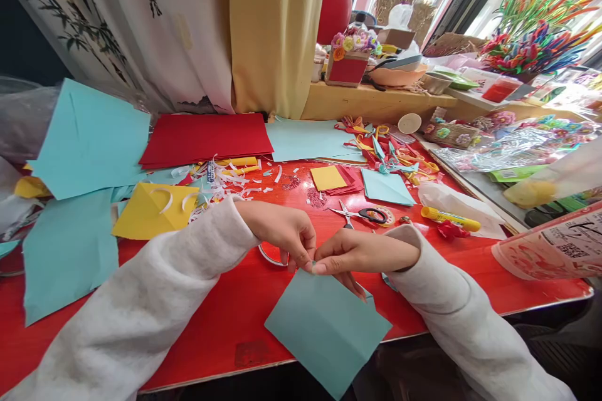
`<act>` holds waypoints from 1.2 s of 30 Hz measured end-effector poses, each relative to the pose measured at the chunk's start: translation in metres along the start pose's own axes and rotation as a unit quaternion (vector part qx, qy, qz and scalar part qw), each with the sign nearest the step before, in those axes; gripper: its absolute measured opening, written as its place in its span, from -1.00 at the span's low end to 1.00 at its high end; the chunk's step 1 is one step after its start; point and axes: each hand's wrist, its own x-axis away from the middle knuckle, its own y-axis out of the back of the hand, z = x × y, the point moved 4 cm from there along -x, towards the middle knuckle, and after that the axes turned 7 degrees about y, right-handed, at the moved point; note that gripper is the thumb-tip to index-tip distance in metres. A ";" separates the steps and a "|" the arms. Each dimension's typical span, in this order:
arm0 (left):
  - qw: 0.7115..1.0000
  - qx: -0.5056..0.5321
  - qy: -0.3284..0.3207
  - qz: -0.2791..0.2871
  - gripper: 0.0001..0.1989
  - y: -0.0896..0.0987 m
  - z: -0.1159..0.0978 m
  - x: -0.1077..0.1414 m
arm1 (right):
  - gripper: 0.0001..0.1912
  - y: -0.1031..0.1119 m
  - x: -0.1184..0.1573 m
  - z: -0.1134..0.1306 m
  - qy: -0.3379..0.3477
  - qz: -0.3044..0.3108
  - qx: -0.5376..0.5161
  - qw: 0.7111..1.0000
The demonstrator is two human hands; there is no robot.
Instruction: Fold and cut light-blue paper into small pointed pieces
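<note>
Between my two hands hangs a folded sheet of light blue paper (328, 332), tilted like a diamond over the table's front edge. My left hand (281, 230) pinches its top corner with thumb and fingertips. Right beside it, my right hand (360, 252) grips the same corner, thumb in front and some fingers behind the sheet. The thumbs nearly touch. Just beyond my right hand lie scissors with black handles (374, 215), blades pointing left. Part of a white ring-shaped edge (273, 257) shows under my left hand.
On the red table (226, 319) are red sheets (207, 140), large blue sheets (89, 144), a folded yellow paper (153, 210), small yellow squares (328, 178) and paper scraps (226, 185). A yellow glue stick (450, 219) and a pink patterned cup (550, 244) stand at the right.
</note>
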 end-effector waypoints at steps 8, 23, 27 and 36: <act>1.000 -0.017 -0.008 -0.003 -0.78 0.001 0.001 0.000 | -0.67 0.002 -0.003 -0.002 0.013 -0.023 -0.026 0.999; 0.998 -0.055 -0.012 -0.018 -0.69 0.001 0.002 -0.002 | -0.62 0.006 -0.002 -0.004 0.036 -0.103 0.068 0.992; 0.997 -0.065 -0.007 -0.031 -0.68 0.003 0.002 -0.001 | -0.61 0.008 -0.002 -0.004 0.039 -0.106 0.075 0.991; 0.991 -0.101 -0.006 -0.087 -0.77 0.015 -0.001 0.013 | -0.64 0.016 -0.002 0.000 0.094 -0.189 0.233 0.949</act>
